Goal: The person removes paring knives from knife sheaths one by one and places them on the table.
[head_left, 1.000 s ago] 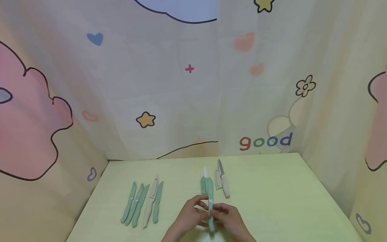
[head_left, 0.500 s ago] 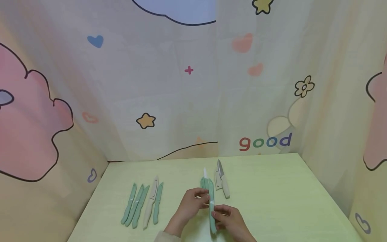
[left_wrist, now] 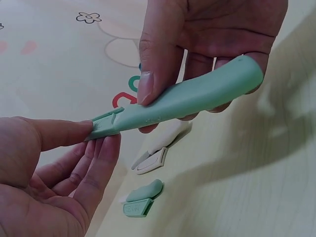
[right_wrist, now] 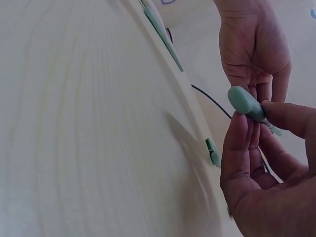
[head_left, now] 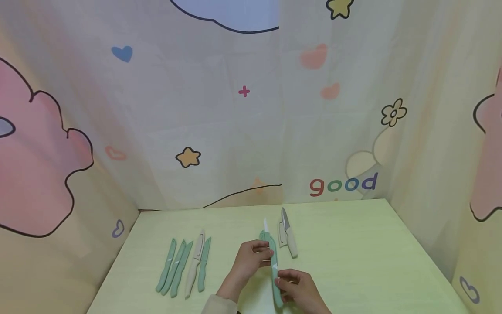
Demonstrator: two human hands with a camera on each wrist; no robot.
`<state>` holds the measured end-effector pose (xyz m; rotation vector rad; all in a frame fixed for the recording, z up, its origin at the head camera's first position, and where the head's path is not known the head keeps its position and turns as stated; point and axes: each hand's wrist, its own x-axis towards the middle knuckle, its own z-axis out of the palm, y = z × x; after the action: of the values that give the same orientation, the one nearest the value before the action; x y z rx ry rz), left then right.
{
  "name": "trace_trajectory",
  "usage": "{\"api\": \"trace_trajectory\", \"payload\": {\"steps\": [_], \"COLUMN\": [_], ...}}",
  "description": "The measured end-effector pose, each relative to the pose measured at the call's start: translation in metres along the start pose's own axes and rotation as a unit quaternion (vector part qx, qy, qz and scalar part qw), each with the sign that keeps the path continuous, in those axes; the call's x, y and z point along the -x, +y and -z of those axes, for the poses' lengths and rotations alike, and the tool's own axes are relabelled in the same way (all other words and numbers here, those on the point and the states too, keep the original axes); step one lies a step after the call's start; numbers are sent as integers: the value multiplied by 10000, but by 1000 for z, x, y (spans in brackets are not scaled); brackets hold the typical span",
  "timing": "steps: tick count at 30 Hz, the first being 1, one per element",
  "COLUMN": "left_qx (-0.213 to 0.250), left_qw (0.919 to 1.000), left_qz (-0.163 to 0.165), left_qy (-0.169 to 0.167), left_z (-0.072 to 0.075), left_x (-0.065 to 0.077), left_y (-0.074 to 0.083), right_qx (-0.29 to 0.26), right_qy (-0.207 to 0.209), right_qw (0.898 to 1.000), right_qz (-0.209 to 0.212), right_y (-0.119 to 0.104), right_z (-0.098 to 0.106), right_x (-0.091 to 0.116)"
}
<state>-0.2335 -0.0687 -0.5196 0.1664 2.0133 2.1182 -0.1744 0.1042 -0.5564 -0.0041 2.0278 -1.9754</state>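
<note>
Both hands hold a green knife [head_left: 276, 272] raised near the front middle of the table. My left hand [head_left: 251, 258] pinches the green sheath [left_wrist: 102, 126] at its far end between thumb and fingers. The smooth, curved handle [left_wrist: 207, 96] is gripped by my right hand [head_left: 300, 288], thumb on one side and fingers on the other. Just beyond, partly hidden by my left hand, a small green knife with a white blade [head_left: 265, 225] lies beside its green sheath [left_wrist: 138, 208]. Right of it are a cream-handled knife [head_left: 291, 243] and its cream sheath [head_left: 282, 235].
On the left of the table [head_left: 353, 261] several green sheathed knives [head_left: 166, 265] lie side by side, with a cream sheathed knife [head_left: 191, 275] among them. A patterned curtain [head_left: 219, 109] encloses the back and sides.
My left hand has moved up from the handle to the sheath end. My right hand has shifted slightly toward the front with the knife. The knives on the table have stayed put.
</note>
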Motion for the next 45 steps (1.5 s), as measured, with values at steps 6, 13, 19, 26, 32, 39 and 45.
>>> {"api": "trace_trajectory", "payload": {"steps": [6, 13, 19, 26, 32, 39, 45], "left_qx": [24, -4, -24, -67, -37, 45, 36], "left_qw": [10000, 9999, 9998, 9996, 9997, 9998, 9997], "left_qz": [10, -5, 43, -1, 69, 71, 73], "left_qy": [72, 160, 200, 261, 223, 202, 230], "left_z": [-1, -4, -5, -7, -5, -4, -4], "left_x": [-6, -7, -8, -8, -7, -5, -7], "left_y": [-9, -8, -8, -10, -9, -8, -11], "right_qx": [1, -15, -143, -194, -163, -159, -171], "right_qy": [-1, -56, -194, -315, -389, -433, -452], "right_qw": [10000, 10000, 9996, 9993, 9991, 9989, 9988], "right_qz": [-18, 60, 120, 90, 39, -34, -16], "right_y": [1, 1, -1, 2, 0, -1, 3], "right_z": [0, 2, 4, 7, 7, 6, 6], "right_x": [2, 3, 5, 4, 6, 7, 7]}}
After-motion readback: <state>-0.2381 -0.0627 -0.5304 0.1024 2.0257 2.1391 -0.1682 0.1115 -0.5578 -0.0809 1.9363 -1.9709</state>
